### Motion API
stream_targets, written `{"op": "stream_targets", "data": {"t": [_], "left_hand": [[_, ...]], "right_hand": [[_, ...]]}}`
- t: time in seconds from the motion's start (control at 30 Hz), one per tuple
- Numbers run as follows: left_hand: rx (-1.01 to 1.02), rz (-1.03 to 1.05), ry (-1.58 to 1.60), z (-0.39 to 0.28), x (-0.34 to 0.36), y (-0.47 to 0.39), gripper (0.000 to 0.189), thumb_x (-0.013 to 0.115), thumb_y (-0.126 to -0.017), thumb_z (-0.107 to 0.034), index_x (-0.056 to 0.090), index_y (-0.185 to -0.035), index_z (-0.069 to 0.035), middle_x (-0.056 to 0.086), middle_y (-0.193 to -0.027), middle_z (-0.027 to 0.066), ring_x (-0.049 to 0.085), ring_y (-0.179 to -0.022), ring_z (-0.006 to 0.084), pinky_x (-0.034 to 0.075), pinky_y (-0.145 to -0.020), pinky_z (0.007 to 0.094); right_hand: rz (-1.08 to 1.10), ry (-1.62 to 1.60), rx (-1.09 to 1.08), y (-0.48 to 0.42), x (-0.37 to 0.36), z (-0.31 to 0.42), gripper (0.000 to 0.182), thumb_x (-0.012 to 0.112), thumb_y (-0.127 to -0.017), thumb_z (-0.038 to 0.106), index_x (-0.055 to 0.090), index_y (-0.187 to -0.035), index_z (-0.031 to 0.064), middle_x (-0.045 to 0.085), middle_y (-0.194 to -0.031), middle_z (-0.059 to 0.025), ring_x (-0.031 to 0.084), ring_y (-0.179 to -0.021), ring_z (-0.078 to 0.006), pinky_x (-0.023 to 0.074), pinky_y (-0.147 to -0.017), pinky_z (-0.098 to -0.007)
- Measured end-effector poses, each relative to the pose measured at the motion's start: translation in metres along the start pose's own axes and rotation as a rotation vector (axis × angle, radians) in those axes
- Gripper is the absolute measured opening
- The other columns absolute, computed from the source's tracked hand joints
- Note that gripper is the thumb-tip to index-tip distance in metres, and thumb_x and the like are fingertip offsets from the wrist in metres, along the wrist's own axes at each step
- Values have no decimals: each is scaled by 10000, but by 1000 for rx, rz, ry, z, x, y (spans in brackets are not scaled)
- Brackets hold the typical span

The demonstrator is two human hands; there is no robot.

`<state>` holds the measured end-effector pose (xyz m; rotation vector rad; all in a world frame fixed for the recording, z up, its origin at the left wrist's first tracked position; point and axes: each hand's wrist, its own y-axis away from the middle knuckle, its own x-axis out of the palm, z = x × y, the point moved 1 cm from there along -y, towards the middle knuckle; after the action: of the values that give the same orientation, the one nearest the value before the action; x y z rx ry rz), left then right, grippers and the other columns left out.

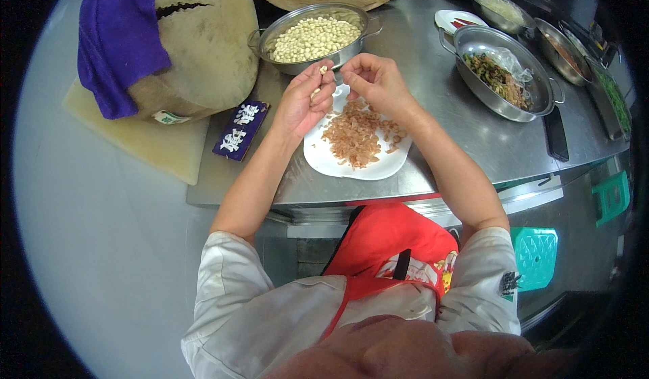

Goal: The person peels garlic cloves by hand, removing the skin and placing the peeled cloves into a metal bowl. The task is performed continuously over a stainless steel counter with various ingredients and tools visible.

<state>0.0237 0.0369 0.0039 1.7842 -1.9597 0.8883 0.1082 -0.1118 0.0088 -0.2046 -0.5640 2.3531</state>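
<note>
My left hand (304,95) is turned palm up, with a peeled peanut (323,70) at the fingertips and another pale one lower in the curled fingers. Close beside it, my right hand (380,82) has thumb and forefinger brought together; whether anything is pinched there is too small to tell. Under both hands lies a white plate (324,162) heaped with papery reddish-brown peanut skins (352,138). Several unpeeled peanuts (398,135) rest at the heap's right side. Just beyond my hands, a two-handled steel pan (299,68) holds many peeled peanuts (317,39).
A cracked round wooden chopping block (208,49), draped with a purple cloth (121,44), stands left beside a purple sign (241,130). On the steel counter (405,29), right, are a pan (487,92) of chopped food and plastic, a phone (556,133) and several more containers.
</note>
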Motion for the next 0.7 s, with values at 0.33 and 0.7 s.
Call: {"op": "stream_targets", "data": {"t": [0.33, 0.7], "left_hand": [[54, -100, -271, 7, 14, 4, 171, 433, -953, -160, 493, -1045, -28, 497, -796, 0, 355, -484, 38, 249, -404, 166], [-26, -107, -208, 2, 21, 8, 171, 443, -947, -169, 492, -1038, -32, 481, -772, 0, 345, -470, 31, 235, -393, 163]], "right_hand": [[4, -4, 17, 4, 5, 11, 131, 629, -807, 94, 625, -820, -37, 647, -749, -45, 584, -647, -69, 481, -549, -217], [-170, 381, -380, 2, 4, 6, 74, 664, -719, 29, 624, -774, 0, 561, -684, -73, 545, -559, -128, 439, -520, -255]]}}
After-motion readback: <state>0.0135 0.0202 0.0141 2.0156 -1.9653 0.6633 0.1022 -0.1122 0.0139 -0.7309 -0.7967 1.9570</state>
